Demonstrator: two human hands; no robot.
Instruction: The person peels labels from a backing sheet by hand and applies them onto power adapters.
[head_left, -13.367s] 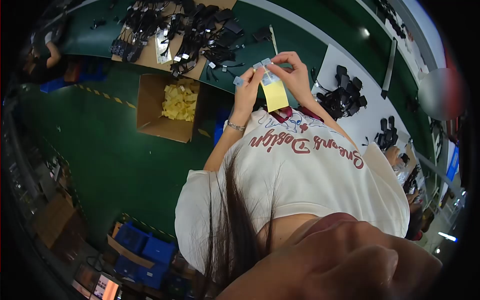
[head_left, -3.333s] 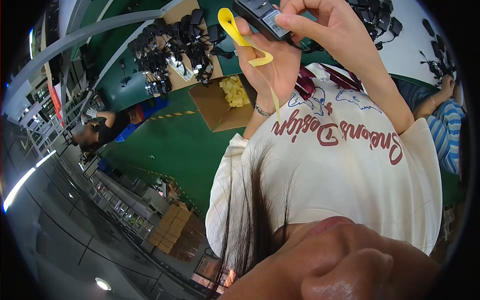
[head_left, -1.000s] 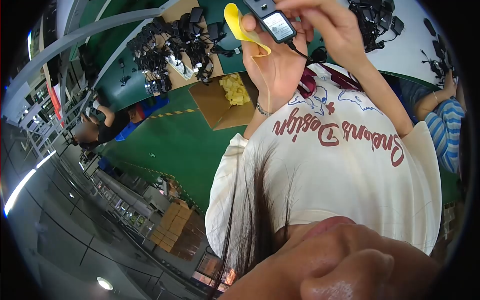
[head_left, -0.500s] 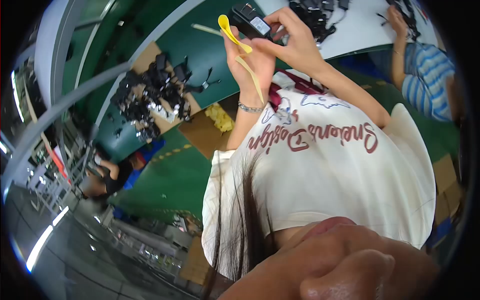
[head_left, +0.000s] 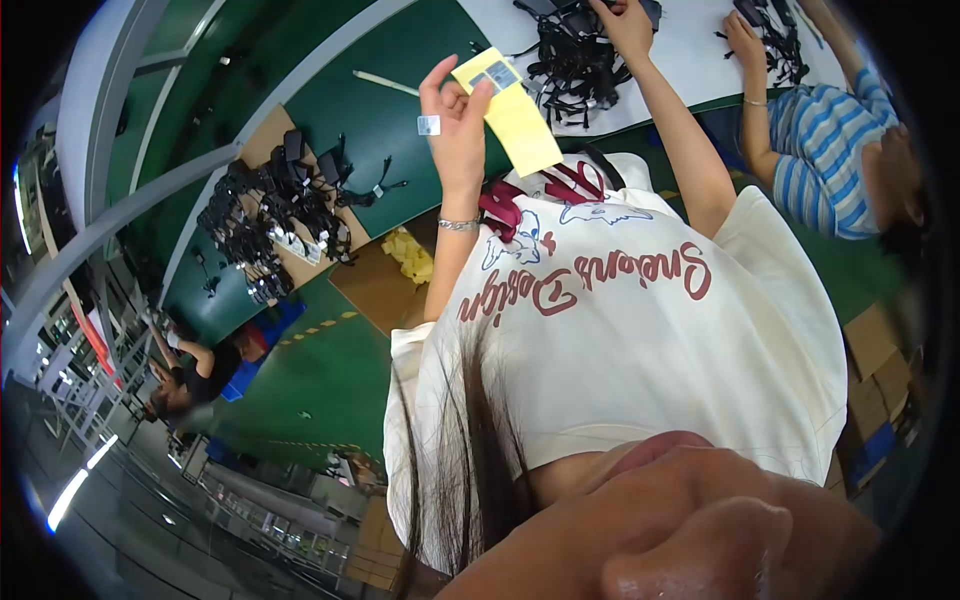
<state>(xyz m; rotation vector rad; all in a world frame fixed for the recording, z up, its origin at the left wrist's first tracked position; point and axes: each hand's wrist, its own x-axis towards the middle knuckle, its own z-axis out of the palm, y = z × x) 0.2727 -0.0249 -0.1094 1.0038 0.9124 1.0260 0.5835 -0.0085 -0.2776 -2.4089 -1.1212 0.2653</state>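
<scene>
My left hand (head_left: 460, 125) pinches a yellow label sheet (head_left: 525, 130) between thumb and fingers. Grey printed labels (head_left: 492, 77) sit at the sheet's upper end. A small pale label (head_left: 428, 125) clings to the outer side of the same hand. At the top edge of the view, my right hand (head_left: 627, 28) has its fingers curled on a black power adapter, at a pile of black adapters and cables (head_left: 575, 75). The frame edge cuts off part of those fingers.
On the green table, more black adapters (head_left: 270, 220) lie on cardboard; a pale stick (head_left: 385, 82) is beyond my left hand. A box with yellow scraps (head_left: 407, 255) stands below. At right, a co-worker in blue stripes (head_left: 825, 160) handles adapters (head_left: 780, 45) on the white surface.
My right hand has moved away from my left, forward and right to the adapter pile. The yellow sheet, curled before, now hangs flat with its face showing. The pale label now shows on my left hand.
</scene>
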